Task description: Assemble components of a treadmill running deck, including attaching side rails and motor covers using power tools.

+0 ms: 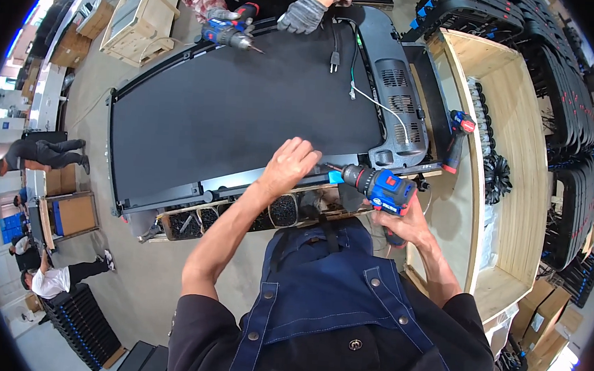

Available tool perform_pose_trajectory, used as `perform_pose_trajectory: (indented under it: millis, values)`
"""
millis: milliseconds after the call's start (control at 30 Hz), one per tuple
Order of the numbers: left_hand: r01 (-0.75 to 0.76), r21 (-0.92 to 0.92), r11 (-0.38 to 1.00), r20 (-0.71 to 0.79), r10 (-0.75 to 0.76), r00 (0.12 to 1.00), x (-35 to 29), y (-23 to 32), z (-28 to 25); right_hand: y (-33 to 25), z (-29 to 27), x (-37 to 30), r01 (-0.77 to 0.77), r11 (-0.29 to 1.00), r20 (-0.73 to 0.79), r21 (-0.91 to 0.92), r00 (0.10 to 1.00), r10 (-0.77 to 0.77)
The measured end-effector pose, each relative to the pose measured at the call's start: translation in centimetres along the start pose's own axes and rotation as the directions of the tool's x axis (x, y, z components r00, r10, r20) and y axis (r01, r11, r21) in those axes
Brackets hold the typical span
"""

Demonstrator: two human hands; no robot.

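Observation:
My right hand [408,224] grips a blue and black cordless drill [383,188], its bit pointing left along the near edge of a treadmill [247,106]. Close to the bit tip, my left hand [291,163] is closed above the treadmill's near side rail [242,179]. What its fingers hold, if anything, is hidden. The treadmill lies flat, its black belt facing up and its grey-black motor cover [395,79] at the right end. A black power plug [334,60] and a white cable [382,105] rest on top.
Across the treadmill, a co-worker's gloved hand [302,15] rests at the far edge; their other holds another cordless drill [228,34]. Parts bins [283,212] sit below the near rail. At right stand a red-and-black power tool [457,138] and a wooden crate [512,262].

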State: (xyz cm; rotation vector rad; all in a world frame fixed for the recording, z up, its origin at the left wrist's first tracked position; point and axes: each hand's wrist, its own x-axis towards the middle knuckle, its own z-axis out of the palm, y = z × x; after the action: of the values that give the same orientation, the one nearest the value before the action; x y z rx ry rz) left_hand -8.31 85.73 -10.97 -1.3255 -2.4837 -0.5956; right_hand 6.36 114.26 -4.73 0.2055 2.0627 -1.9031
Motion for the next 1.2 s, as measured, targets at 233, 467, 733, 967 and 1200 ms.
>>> perform_pose_trajectory:
  millis: [233, 467, 733, 967, 1200]
  values:
    - [0.101, -0.146, 0.984, 0.114, -0.085, 0.990, 0.1, -1.6, 1.3, -4.9, 0.3, 3.4, 0.029, 0.834, 0.049, -0.551, 0.999, -0.002]
    - [0.133, -0.202, 0.970, 0.100, -0.115, 0.988, -0.1, -2.0, 1.3, -6.8, 1.1, 7.1, -0.040, 0.641, 0.104, -0.766, 0.977, 0.184]
    - [0.121, -0.223, 0.967, 0.076, -0.107, 0.991, -0.3, -2.4, 1.3, -7.1, 1.5, 8.6, 0.071, 0.616, 0.199, -0.785, 0.970, 0.142]
    - [0.102, -0.248, 0.963, 0.086, -0.083, 0.993, -0.7, -2.7, 2.1, -10.9, 4.8, 9.6, 0.138, 0.378, 0.224, -0.916, 0.955, 0.193]
    - [0.102, -0.349, 0.932, 0.024, -0.100, 0.995, -1.3, -3.1, 2.7, -12.5, 7.0, 11.3, 0.106, 0.244, 0.181, -0.964, 0.934, 0.308]
